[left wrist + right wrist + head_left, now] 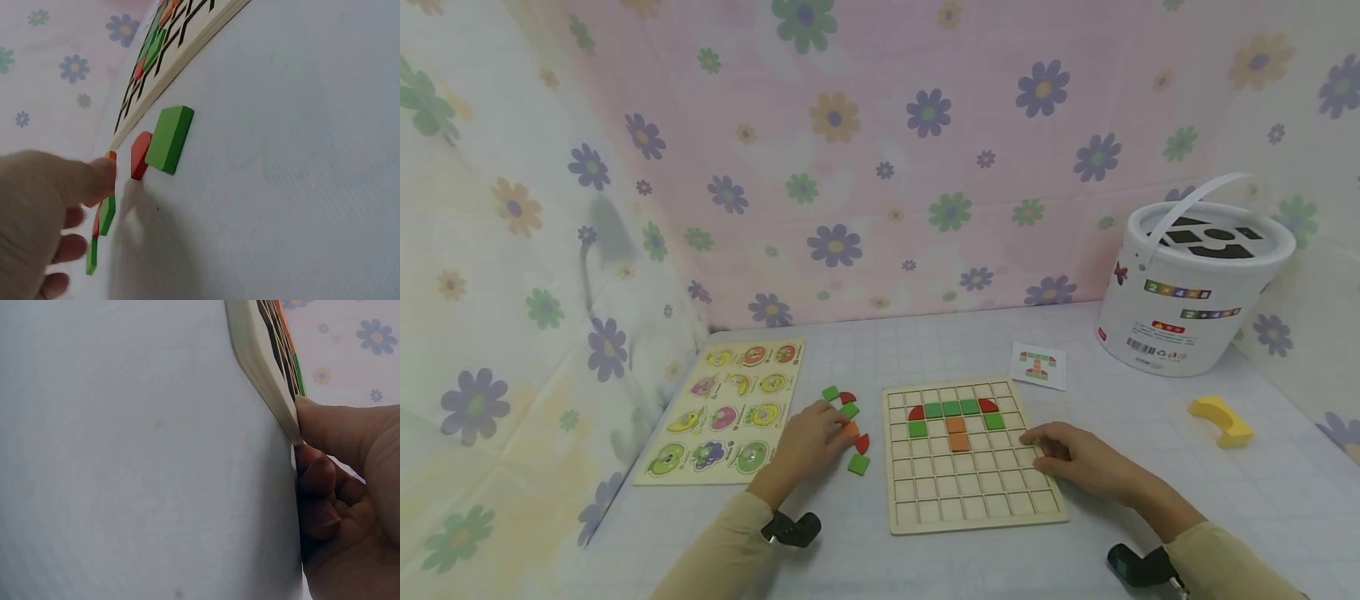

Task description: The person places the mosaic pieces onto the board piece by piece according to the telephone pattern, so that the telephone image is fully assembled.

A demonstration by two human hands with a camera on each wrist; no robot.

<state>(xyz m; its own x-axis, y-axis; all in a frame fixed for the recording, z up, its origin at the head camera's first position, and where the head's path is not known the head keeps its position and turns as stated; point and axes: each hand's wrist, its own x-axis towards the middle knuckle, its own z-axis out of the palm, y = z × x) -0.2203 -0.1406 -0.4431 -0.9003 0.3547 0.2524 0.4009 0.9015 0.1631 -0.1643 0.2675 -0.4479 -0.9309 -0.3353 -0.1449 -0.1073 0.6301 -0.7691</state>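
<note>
My left hand (811, 440) pinches an orange square tile (112, 155) between thumb and fingers, left of the wooden grid board (973, 508). Around it on the table lie green square tiles (858, 464) and red quarter-round tiles (862, 444). My right hand (1081, 460) holds the board's right edge, thumb on top and fingers curled at the side, as the right wrist view shows. Set in the board's upper cells are green tiles (951, 408) in a row, red corner tiles (987, 406) at both ends and orange tiles (959, 442) running down the middle.
A fruit picture board (703, 454) lies to the left. Behind the grid board is a pattern card (1037, 367) printed with a similar coloured shape. A white bucket (1172, 308) with a slotted lid stands at the back right, a yellow arch block (1221, 419) in front of it.
</note>
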